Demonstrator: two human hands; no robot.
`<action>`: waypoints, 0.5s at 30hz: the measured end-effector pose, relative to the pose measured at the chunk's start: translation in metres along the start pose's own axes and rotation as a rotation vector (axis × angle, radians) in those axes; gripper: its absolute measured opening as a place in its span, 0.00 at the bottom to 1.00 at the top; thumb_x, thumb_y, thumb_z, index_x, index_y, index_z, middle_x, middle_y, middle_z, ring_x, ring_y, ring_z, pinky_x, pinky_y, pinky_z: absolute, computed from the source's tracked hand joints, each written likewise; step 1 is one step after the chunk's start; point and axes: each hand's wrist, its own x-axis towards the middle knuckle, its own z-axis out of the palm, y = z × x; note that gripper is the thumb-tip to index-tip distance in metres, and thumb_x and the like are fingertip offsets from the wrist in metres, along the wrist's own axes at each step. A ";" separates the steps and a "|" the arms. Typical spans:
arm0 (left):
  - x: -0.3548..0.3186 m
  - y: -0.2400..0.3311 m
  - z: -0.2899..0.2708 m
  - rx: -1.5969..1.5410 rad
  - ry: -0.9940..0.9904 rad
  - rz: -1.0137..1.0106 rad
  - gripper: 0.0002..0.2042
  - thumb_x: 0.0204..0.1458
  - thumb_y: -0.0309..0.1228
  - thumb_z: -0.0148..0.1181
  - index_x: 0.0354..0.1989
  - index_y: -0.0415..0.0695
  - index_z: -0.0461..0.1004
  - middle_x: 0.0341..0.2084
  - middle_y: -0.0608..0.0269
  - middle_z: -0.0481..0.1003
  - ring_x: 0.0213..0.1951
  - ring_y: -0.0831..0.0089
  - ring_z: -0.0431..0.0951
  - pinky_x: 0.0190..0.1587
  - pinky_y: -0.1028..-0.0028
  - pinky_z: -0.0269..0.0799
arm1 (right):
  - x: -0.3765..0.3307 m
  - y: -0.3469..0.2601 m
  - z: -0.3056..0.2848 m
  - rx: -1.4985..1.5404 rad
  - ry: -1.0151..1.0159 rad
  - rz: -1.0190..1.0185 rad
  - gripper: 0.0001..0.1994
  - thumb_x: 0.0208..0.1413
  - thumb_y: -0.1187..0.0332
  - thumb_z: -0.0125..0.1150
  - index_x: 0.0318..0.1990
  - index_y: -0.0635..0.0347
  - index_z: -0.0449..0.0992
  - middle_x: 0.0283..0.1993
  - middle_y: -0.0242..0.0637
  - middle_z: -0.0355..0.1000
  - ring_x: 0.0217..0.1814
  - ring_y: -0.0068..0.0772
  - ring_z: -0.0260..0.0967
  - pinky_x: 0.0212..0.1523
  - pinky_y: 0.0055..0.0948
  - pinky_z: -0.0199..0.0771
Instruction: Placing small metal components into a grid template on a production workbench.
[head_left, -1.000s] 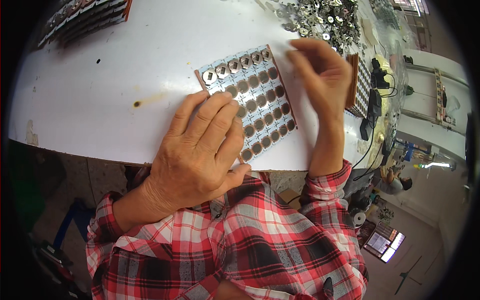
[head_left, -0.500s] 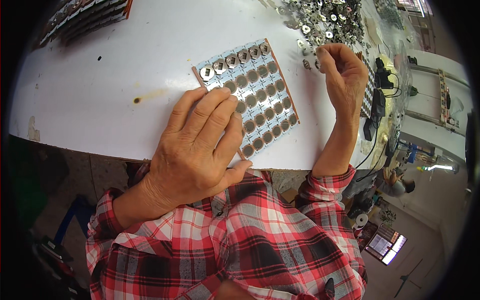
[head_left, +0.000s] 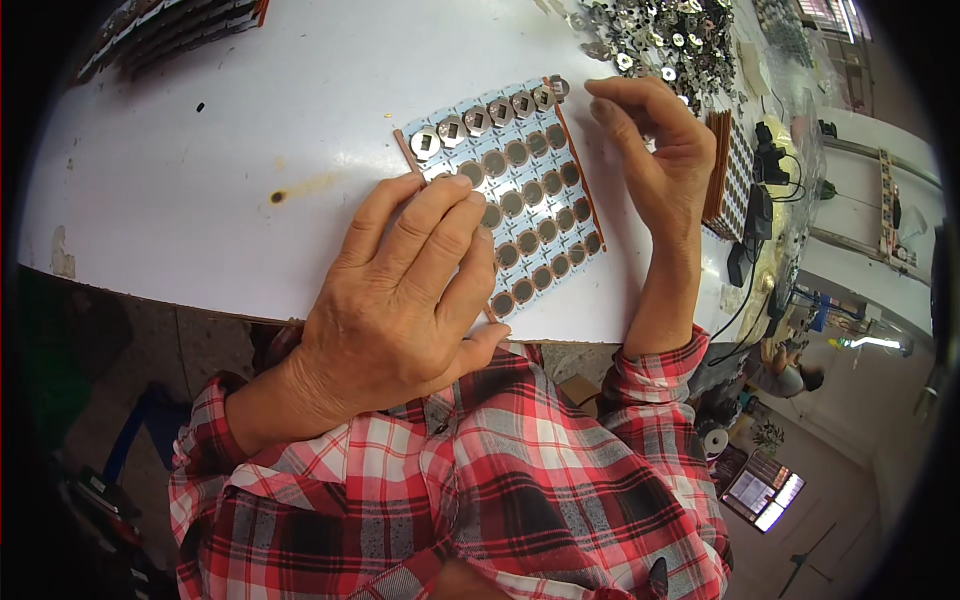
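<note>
Two hands, left hand [head_left: 400, 300] hiding panel [head_left: 520, 190] corner

One pale-blue holed panel [head_left: 520, 195], seven metal washers [head_left: 478, 121], two hands.

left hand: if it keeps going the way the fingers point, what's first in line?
The left hand lies flat on the grid panel, fingers pointing up and right. Straight on, it would probably first meet the row of metal washers along the panel's far edge; the loose washer pile lies further beyond.
</note>
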 end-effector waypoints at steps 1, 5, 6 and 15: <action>0.000 0.000 0.000 -0.001 0.001 -0.002 0.29 0.34 0.39 0.74 0.43 0.30 0.76 0.51 0.42 0.74 0.58 0.47 0.74 0.61 0.46 0.69 | 0.001 -0.003 0.005 0.002 -0.002 0.001 0.09 0.60 0.74 0.69 0.47 0.63 0.84 0.38 0.26 0.78 0.37 0.14 0.73 0.42 0.16 0.71; 0.000 0.001 0.000 0.014 0.002 -0.013 0.29 0.34 0.40 0.74 0.43 0.30 0.77 0.51 0.43 0.74 0.58 0.48 0.74 0.61 0.46 0.70 | 0.002 -0.015 0.020 -0.054 -0.007 0.040 0.07 0.61 0.71 0.68 0.45 0.62 0.84 0.36 0.26 0.77 0.34 0.13 0.69 0.36 0.17 0.69; 0.000 0.001 0.000 0.008 0.010 -0.004 0.29 0.34 0.40 0.74 0.43 0.30 0.77 0.51 0.43 0.74 0.58 0.48 0.74 0.61 0.46 0.70 | 0.002 -0.015 0.020 -0.069 -0.006 0.043 0.07 0.62 0.71 0.68 0.44 0.62 0.83 0.35 0.25 0.77 0.33 0.12 0.68 0.35 0.16 0.68; -0.002 0.001 0.003 0.004 0.057 -0.008 0.29 0.33 0.39 0.72 0.43 0.30 0.79 0.48 0.45 0.77 0.57 0.51 0.75 0.61 0.49 0.71 | -0.010 -0.038 0.017 0.572 -0.135 0.194 0.04 0.59 0.80 0.65 0.40 0.70 0.80 0.38 0.40 0.78 0.29 0.21 0.73 0.27 0.20 0.74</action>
